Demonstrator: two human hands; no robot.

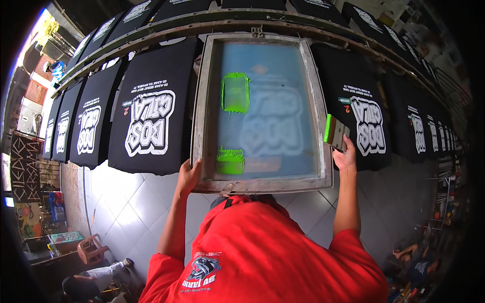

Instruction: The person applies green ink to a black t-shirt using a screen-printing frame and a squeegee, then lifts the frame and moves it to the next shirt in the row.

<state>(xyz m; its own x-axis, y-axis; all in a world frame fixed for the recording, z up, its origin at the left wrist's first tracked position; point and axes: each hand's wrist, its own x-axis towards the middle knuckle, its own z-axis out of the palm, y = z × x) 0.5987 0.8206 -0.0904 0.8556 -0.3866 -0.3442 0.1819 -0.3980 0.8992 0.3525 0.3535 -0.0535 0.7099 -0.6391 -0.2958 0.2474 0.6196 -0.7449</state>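
Observation:
In front of me lies a screen-printing frame [262, 187] with pale wooden rails and a bluish mesh [270, 65]. A blurred white print on dark cloth shows through the mesh. Bright green ink lies on its left side in a larger upper patch [236, 93] and a smaller lower patch [230, 162]. My left hand [189, 175] is closed on the frame's lower left corner. Beyond the right rail, my right hand [345, 155] grips a squeegee [339, 136], whose edge is coated in green ink. The squeegee is off the mesh, over a neighbouring shirt.
Black T-shirts with white prints lie in a row left [146, 121] and right [371, 121] of the frame. A metal rail [151, 30] runs behind them, with another row beyond. A hinge clamp [257, 32] sits at the frame's far edge. A stool [92, 249] and people are on the tiled floor.

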